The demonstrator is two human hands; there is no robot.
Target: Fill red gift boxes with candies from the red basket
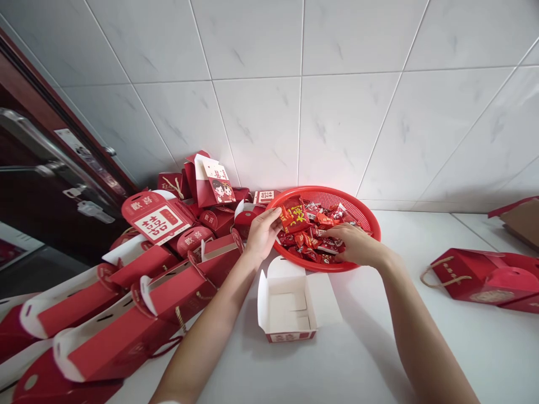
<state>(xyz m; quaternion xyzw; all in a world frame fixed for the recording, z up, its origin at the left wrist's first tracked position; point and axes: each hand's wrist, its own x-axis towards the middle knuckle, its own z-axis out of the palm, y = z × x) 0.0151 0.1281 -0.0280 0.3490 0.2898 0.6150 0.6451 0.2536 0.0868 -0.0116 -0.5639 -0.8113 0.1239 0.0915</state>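
A round red plastic basket (370, 216) near the wall holds many small red-wrapped candies (309, 241). My left hand (263, 233) is at the basket's left edge, its fingers closed on a larger red packet (294, 216) with yellow characters. Inside the basket's right part, my right hand (356, 244) reaches among the candies; its fingertips are partly hidden, and whether they hold a candy cannot be made out. In front of the basket stands an open box (290, 308), white inside, with its flaps spread and nothing in it.
Many red gift boxes (126, 331) with rope handles are piled on the left, beside a dark door with a metal handle (54, 146). More red boxes (484, 278) lie at the right, near a brown carton (522, 224). A tiled wall (261, 129) rises behind.
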